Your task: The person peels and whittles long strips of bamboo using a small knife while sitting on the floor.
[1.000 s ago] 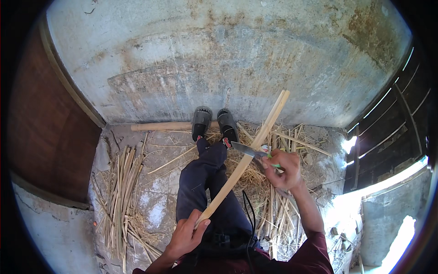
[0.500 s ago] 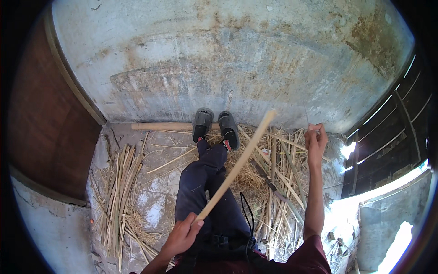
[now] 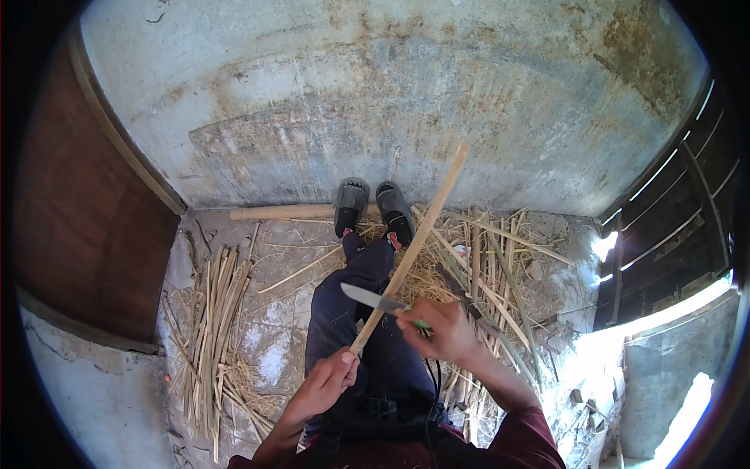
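Note:
My left hand (image 3: pixel 326 383) is closed round the lower end of a long pale bamboo strip (image 3: pixel 426 227), which slants up and to the right over my legs. In my closed right hand (image 3: pixel 441 332) is a knife (image 3: pixel 372 298) with a broad metal blade and a partly visible green handle. The blade crosses the strip a short way above my left hand, its tip pointing left. It appears to touch the strip, though the exact contact cannot be made out. Most of the handle is hidden by my fingers.
Split bamboo strips (image 3: pixel 212 313) lie piled on the left floor. More strips and poles (image 3: pixel 508 273) lie with shavings (image 3: pixel 426 277) on the right. A thick pole (image 3: pixel 281 212) rests along the wall (image 3: pixel 375 102) beside my shoes (image 3: pixel 351 199). A brown door panel (image 3: pixel 94 211) stands left.
My right hand has come in from the far right, bringing the knife across the bamboo strip. The strip is now held a little steeper, with its far end higher.

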The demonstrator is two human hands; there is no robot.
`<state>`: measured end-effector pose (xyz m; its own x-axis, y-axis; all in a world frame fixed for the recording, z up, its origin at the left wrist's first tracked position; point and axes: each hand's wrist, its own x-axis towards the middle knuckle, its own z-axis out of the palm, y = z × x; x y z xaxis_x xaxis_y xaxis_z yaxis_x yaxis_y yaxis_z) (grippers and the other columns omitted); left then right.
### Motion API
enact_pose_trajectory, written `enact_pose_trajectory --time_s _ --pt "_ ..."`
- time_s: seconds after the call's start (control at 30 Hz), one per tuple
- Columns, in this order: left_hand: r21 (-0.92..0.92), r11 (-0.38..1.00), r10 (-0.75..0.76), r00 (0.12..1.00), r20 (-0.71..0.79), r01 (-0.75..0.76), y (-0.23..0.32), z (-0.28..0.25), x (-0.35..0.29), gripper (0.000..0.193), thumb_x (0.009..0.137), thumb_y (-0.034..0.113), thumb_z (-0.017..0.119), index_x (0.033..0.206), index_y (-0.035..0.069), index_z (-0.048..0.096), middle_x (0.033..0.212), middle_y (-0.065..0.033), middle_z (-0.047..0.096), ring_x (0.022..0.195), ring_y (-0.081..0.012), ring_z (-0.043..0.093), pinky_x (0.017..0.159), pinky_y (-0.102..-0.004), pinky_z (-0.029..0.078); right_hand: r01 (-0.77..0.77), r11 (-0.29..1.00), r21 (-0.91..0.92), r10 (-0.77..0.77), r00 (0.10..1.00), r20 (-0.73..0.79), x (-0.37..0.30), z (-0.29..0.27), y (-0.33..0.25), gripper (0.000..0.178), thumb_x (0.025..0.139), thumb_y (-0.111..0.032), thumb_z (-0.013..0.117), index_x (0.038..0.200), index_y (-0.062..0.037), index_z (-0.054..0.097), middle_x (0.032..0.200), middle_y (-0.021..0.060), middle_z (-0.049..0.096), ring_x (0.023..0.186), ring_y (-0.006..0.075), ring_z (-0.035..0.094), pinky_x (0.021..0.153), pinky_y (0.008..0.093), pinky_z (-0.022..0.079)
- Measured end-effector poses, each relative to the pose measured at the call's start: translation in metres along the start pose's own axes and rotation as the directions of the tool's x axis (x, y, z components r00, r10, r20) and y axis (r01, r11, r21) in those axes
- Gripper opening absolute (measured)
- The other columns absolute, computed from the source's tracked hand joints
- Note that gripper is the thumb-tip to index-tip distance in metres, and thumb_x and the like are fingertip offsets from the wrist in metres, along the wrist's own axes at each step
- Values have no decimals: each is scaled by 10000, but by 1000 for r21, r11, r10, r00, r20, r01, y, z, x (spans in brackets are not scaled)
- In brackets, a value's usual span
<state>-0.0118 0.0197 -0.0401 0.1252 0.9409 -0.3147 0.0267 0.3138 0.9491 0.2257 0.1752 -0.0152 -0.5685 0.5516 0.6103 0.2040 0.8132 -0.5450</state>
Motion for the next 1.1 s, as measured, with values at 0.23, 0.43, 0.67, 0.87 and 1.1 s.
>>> enact_pose_trajectory --time_s 0.23,0.43,0.67,0.87,1.1 --pt "233 955 201 979 -43 -185 7 9 10 329 1193 270 433 1036 -5 524 712 -121 552 622 -291 576 627 -409 449 -18 998 60 14 998 68 -6 18 -26 204 875 -38 803 1063 -56 725 796 66 660 569 242 670 484 369 526" --pt "461 857 320 939 -126 -230 14 21 12 220 1153 191 520 1075 -14 509 708 -239 599 704 -501 646 609 -544 455 20 1000 -13 -20 999 48 -6 16 -26 159 868 -17 812 998 -44 724 780 56 669 522 198 653 446 345 489" --pt "500 839 321 937 -140 -213 15 20 9 214 1154 189 513 1068 -7 513 688 -253 589 671 -510 638 582 -556 441 -36 998 -59 32 997 -77 -6 1 -3 135 890 -22 797 948 -52 679 743 69 663 531 230 658 452 372 493" --pt "489 862 236 960 -151 -134 11 15 5 227 1158 176 496 1045 -13 552 707 -179 619 651 -406 662 621 -478 494 -171 984 -41 162 974 -158 -5 -14 9 147 891 -14 789 963 -40 663 802 93 724 591 249 723 495 372 539" --pt "468 858 314 938 -145 -214 21 26 23 199 1143 175 541 1069 -8 512 732 -271 616 743 -535 648 612 -570 458 -159 980 124 163 987 -20 -20 21 -24 152 901 -11 786 982 -28 659 861 110 745 641 266 755 522 371 562"
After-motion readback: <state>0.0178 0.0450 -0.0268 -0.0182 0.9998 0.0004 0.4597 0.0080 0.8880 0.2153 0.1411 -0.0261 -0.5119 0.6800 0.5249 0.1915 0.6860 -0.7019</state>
